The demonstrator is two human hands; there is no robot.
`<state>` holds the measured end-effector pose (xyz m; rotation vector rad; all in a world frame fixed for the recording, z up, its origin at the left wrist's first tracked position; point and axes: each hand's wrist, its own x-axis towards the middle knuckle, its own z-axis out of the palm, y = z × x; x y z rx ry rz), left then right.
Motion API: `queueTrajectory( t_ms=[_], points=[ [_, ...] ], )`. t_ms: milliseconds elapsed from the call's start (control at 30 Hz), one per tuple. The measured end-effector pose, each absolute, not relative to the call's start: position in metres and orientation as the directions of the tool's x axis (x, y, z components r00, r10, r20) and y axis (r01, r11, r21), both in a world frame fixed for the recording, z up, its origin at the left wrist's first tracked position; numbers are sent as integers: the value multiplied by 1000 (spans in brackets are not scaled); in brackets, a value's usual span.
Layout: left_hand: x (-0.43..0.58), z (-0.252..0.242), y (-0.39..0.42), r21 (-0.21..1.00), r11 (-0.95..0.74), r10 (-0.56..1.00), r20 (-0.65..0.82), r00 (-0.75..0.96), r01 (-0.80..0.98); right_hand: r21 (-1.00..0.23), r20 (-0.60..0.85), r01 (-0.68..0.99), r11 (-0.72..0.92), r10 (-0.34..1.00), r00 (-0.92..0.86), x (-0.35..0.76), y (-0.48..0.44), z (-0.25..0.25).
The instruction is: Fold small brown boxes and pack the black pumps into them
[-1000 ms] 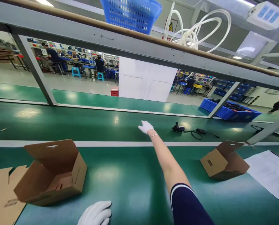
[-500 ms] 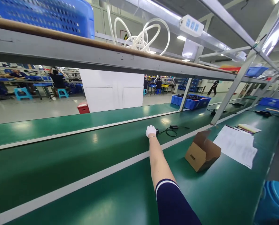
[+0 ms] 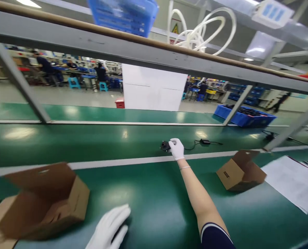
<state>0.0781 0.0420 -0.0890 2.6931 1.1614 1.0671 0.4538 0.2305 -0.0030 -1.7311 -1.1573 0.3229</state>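
My right hand (image 3: 176,149), in a white glove, is closed on a small black device (image 3: 165,146) above the green belt. A black cable runs from it to the right, with a black cable box (image 3: 205,141) along it. My left hand (image 3: 111,226), also in a white glove, is low in the view over the green worktop, its fingers apart and holding nothing. To its left stands an open brown carton (image 3: 77,200). A second open carton (image 3: 229,174) stands right of my right forearm.
White papers (image 3: 294,180) lie at the right. A blue crate (image 3: 257,119) of black items stands beyond the belt. The grey shelf (image 3: 143,52) crosses overhead, with slanted posts (image 3: 239,105) below. People sit in the background.
The view has swung left, bringing my left hand and the left carton into sight. My right hand has drawn the black device nearer the white strip, and more of the device shows.
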Motion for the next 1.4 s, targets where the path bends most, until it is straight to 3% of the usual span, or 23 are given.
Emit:
queueTrajectory(
  t_ms=[67, 167, 267, 333, 433, 500, 533, 600, 667, 700, 767, 833, 900, 1000, 1133, 1200, 1267, 1400],
  points=[
    [97, -73, 51, 330, -672, 689, 608, 395, 663, -885, 307, 460, 67, 827, 471, 412, 205, -3],
    [132, -63, 75, 531, -555, 784, 591, 189, 641, -922, 333, 325, 211, 859, 389, 352, 162, 4],
    [161, -61, 96, 780, -516, 829, 559, -25, 354, -956, 294, 106, 274, 912, 288, 306, 123, 16],
    [170, -55, 102, 823, -540, 813, 564, -143, 175, -960, 276, 4, 279, 945, 174, 289, 105, 22],
    [162, -32, 95, 842, -536, 826, 507, -247, -64, -910, 415, 12, 415, 910, -11, 283, 96, 23],
    [147, -8, 82, 816, -462, 885, 396, -246, -347, -859, 490, 68, 507, 854, -174, 286, 97, 17],
    [138, 5, 75, 775, -404, 915, 338, -221, -486, -850, 466, 114, 514, 835, -293, 288, 97, 13],
    [121, 29, 61, 677, -292, 954, 254, -158, -676, -841, 279, 259, 474, 792, -543, 291, 95, 7],
    [106, 47, 50, 582, -193, 975, 203, -89, -790, -780, 84, 421, 462, 745, -662, 296, 89, 10],
    [99, 52, 46, 539, -136, 983, 179, -45, -831, -730, 45, 481, 485, 736, -675, 299, 85, 15],
    [88, 58, 41, 449, 10, 989, 126, 74, -893, -629, 99, 517, 580, 720, -686, 310, 79, 32],
    [78, 56, 39, 375, 153, 976, 89, 199, -914, -528, 246, 468, 709, 654, -715, 324, 76, 55],
    [68, 49, 36, 389, 208, 962, 82, 259, -897, -421, 407, 389, 819, 554, -727, 337, 73, 77],
    [57, 35, 32, 601, 117, 969, 106, 224, -791, -259, 587, 301, 918, 397, -706, 343, 68, 104],
    [50, 18, 27, 813, 139, 946, 59, 318, -566, -151, 667, 217, 964, 261, -698, 318, 67, 127],
    [52, 15, 26, 854, 208, 898, 26, 439, -476, -200, 658, 148, 968, 245, -712, 295, 73, 132],
    [56, 17, 26, 914, 223, 825, 8, 565, -339, -329, 608, 94, 940, 287, -740, 268, 84, 131],
    [60, 29, 24, 986, 97, 769, 10, 639, -132, -664, 270, 239, 708, 525, -807, 222, 102, 108]
  ],
)
